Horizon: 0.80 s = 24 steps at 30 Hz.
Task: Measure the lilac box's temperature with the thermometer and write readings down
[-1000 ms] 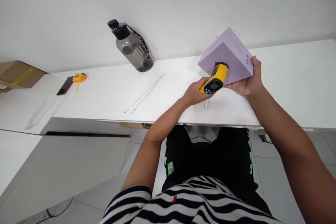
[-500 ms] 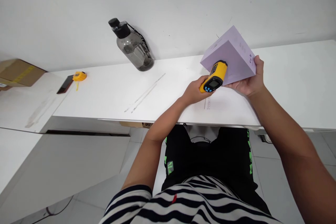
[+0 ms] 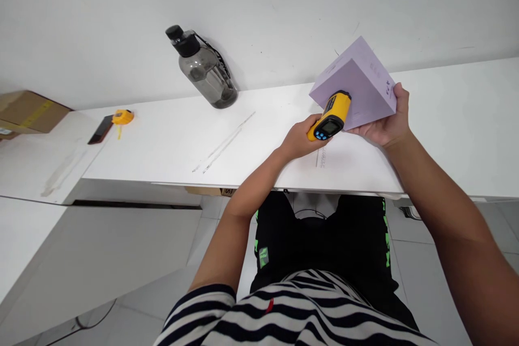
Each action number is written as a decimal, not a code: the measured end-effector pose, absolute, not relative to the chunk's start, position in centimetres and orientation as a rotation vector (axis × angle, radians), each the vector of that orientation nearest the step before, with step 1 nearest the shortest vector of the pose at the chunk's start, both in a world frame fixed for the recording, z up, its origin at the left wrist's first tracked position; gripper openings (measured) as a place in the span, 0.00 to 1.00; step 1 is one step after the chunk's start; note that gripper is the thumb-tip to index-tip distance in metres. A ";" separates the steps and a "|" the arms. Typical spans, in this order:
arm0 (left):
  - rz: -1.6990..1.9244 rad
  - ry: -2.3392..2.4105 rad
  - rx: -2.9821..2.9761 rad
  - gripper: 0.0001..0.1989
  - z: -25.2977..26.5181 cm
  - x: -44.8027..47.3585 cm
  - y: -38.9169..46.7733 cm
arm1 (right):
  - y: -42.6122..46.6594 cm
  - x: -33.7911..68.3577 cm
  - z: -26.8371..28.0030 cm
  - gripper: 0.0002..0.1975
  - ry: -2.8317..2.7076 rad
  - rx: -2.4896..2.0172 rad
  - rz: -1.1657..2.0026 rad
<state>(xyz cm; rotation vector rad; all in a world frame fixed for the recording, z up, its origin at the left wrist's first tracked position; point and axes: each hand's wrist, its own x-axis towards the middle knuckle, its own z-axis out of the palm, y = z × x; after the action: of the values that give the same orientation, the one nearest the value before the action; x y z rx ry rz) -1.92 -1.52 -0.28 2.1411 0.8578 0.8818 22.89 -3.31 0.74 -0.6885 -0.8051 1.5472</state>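
My left hand [image 3: 302, 138] is wrapped round a yellow and black infrared thermometer [image 3: 335, 113] with a small grey screen and blue buttons facing me. The thermometer's front end points at the near face of a pale purple box [image 3: 371, 94], close to it or touching; I cannot tell which. My right hand [image 3: 391, 121] grips that box at its lower right corner, thumb on the right side and fingers underneath. The box is tilted above the white table [image 3: 454, 135], with dark print on its right side.
A grey see-through water bottle [image 3: 208, 75] with a black cap stands by the wall. Farther left lie a yellow tape measure [image 3: 122, 117] and a dark flat phone-like object [image 3: 100, 130]. A cardboard box [image 3: 32, 112] sits at the far left. The table's front edge runs before my legs.
Both hands keep their hold on the thermometer and the purple box, almost still. The whole view has shifted very slightly.
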 end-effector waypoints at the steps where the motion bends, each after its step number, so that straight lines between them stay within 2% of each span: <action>1: 0.885 0.856 2.138 0.25 -0.3 -1.9 -1.5 | -3.3 22.9 0.7 0.34 -0.801 -0.690 1.545; 24: 0.859 0.870 2.113 0.25 -0.1 -2.0 -1.6 | -3.6 22.6 1.1 0.35 -0.807 -0.696 1.538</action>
<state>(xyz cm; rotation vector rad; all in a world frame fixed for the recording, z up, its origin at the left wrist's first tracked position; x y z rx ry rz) -1.95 -1.59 -0.07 2.1134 0.8703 0.8592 22.65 -3.56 1.06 -0.6956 -0.8068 1.5384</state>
